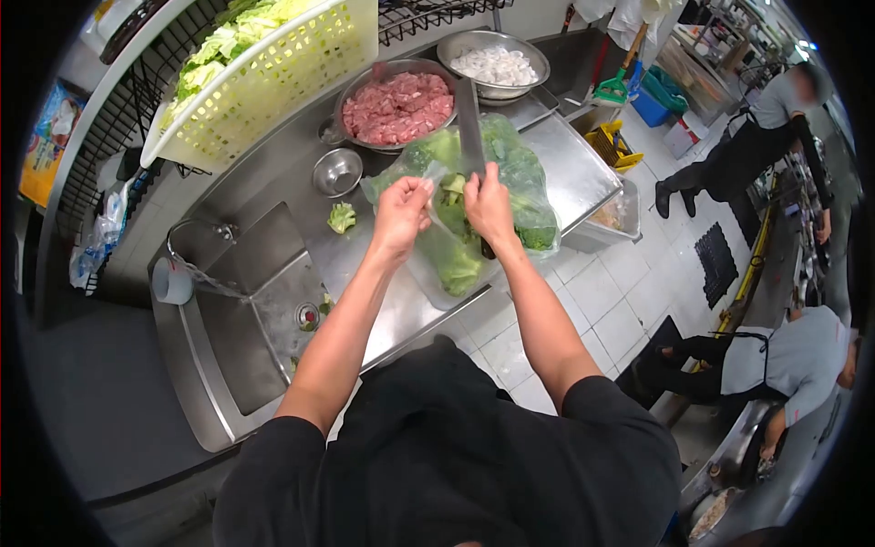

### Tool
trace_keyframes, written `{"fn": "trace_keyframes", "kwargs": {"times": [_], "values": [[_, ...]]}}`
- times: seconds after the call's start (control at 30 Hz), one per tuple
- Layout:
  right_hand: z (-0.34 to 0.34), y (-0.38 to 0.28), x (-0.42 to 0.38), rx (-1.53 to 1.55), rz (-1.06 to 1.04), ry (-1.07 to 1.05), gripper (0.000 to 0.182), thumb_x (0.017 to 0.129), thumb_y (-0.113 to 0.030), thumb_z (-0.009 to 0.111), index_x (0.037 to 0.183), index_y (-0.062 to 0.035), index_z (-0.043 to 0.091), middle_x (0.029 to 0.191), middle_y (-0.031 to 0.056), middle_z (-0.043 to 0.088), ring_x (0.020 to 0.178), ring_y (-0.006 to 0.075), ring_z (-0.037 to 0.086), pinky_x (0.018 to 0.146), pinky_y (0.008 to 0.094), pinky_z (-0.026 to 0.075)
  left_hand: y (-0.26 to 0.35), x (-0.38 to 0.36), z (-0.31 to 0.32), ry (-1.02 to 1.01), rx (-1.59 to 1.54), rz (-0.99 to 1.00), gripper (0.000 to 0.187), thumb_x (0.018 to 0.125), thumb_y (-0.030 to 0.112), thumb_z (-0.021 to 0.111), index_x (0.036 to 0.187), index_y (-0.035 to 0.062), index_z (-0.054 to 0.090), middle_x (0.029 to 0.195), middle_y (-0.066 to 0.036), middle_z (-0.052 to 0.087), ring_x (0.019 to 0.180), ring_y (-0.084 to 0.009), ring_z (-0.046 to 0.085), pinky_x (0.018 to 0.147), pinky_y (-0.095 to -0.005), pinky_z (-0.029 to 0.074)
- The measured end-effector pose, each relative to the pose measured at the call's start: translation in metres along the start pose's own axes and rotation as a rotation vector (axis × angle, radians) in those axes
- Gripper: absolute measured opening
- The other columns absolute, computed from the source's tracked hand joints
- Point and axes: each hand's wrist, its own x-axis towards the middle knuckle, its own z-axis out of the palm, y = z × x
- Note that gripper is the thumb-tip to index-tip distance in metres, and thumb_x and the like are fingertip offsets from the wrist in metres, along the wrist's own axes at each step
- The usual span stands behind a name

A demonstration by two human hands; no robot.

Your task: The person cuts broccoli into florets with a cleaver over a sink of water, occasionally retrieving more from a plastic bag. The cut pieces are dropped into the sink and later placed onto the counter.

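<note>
A large cleaver (470, 128) points away from me, its dark handle low in my right hand (490, 208), whose fingers are closed round it. My left hand (403, 215) pinches the edge of a clear green-tinted plastic bag (524, 182). Broccoli (458, 264) shows inside the bag, which lies on the steel counter between and beyond my hands. One loose broccoli piece (342, 218) rests on the counter left of my left hand. Just past the bag stands a steel bowl of raw sliced meat (397, 108).
The sink (241, 319) with running water is at left. A yellow basket of leafy greens (273, 87) stands upper left. Small steel bowl (337, 172), bowl of white pieces (495, 66) and a lidded steel surface (570, 169) surround the bag. Two people work at right.
</note>
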Motion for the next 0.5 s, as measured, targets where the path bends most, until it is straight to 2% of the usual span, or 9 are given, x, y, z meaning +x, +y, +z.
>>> {"fn": "trace_keyframes", "kwargs": {"times": [0.1,0.13,0.23,0.27,0.33,0.37,0.4,0.47,0.5], "values": [[0.007,0.004,0.009,-0.104,0.001,-0.027,0.028,0.101,-0.019,0.053,0.117,0.0031,0.045,0.080,0.0354,0.066,0.079,0.0567,0.064,0.071,0.0636,0.049,0.008,-0.003,0.001,-0.008,-0.288,0.161,0.010,0.104,0.014,0.062,0.096,0.0097,0.058,0.073,0.004,0.050,0.058,-0.0047,0.039,0.053,-0.0228,0.034],[0.007,0.005,0.012,-0.109,-0.013,-0.026,0.030,0.101,-0.019,0.053,0.118,0.0037,0.045,0.080,0.0356,0.066,0.078,0.0566,0.064,0.071,0.0641,0.049,0.007,-0.005,-0.007,-0.012,-0.289,0.160,0.010,0.104,0.014,0.062,0.096,0.0097,0.058,0.073,0.004,0.050,0.058,-0.0047,0.039,0.053,-0.0228,0.034],[0.001,0.016,0.006,-0.134,0.045,-0.055,0.032,0.100,-0.018,0.053,0.120,0.0057,0.046,0.080,0.0358,0.066,0.079,0.0560,0.065,0.072,0.0626,0.049,0.000,-0.023,-0.039,-0.108,-0.612,0.083,0.012,0.100,0.009,0.066,0.094,0.0141,0.057,0.070,0.007,0.044,0.053,-0.0045,0.036,0.050,-0.0238,0.031],[0.000,0.020,0.001,-0.138,0.057,-0.065,0.032,0.100,-0.018,0.053,0.120,0.0057,0.046,0.080,0.0358,0.066,0.079,0.0560,0.065,0.072,0.0626,0.049,-0.002,-0.033,-0.046,-0.099,-0.617,0.070,0.012,0.100,0.009,0.066,0.094,0.0141,0.057,0.070,0.007,0.044,0.053,-0.0045,0.036,0.050,-0.0238,0.031],[-0.003,0.016,0.000,-0.010,0.051,-0.047,0.033,0.100,-0.017,0.054,0.121,0.0069,0.048,0.081,0.0348,0.067,0.081,0.0553,0.066,0.072,0.0597,0.050,0.012,-0.050,-0.054,0.028,-0.462,-0.086,0.023,0.096,0.005,0.070,0.088,0.0164,0.052,0.068,0.008,0.041,0.052,-0.0044,0.033,0.048,-0.0253,0.028],[-0.006,0.010,-0.001,0.003,0.081,-0.030,0.030,0.099,-0.017,0.055,0.116,0.0071,0.051,0.085,0.0338,0.068,0.084,0.0536,0.067,0.073,0.0548,0.052,0.022,-0.059,-0.061,0.126,-0.414,-0.055,0.032,0.092,-0.003,0.070,0.085,0.0182,0.047,0.067,0.008,0.040,0.051,-0.0046,0.032,0.047,-0.0259,0.026],[-0.006,0.008,-0.002,0.008,0.084,-0.039,0.030,0.099,-0.017,0.055,0.116,0.0071,0.051,0.085,0.0338,0.068,0.084,0.0536,0.067,0.073,0.0548,0.052,0.024,-0.066,-0.075,0.136,-0.411,-0.058,0.032,0.092,-0.003,0.070,0.085,0.0182,0.047,0.067,0.008,0.040,0.051,-0.0046,0.032,0.047,-0.0259,0.026],[-0.006,0.007,-0.003,0.151,0.049,-0.013,0.029,0.098,-0.017,0.056,0.113,0.0075,0.053,0.089,0.0327,0.068,0.084,0.0504,0.068,0.074,0.0521,0.052,0.028,-0.085,-0.109,0.135,-0.424,0.139,0.029,0.093,-0.004,0.066,0.087,0.0193,0.051,0.067,0.008,0.042,0.050,-0.0050,0.034,0.047,-0.0250,0.026],[-0.006,0.001,-0.006,0.181,0.067,-0.003,0.027,0.097,-0.017,0.056,0.110,0.0065,0.055,0.087,0.0265,0.069,0.078,0.0406,0.069,0.073,0.0476,0.053,0.029,-0.093,-0.123,0.143,-0.422,0.140,0.029,0.093,-0.004,0.066,0.087,0.0193,0.051,0.067,0.008,0.042,0.050,-0.0050,0.034,0.047,-0.0250,0.026]]}}
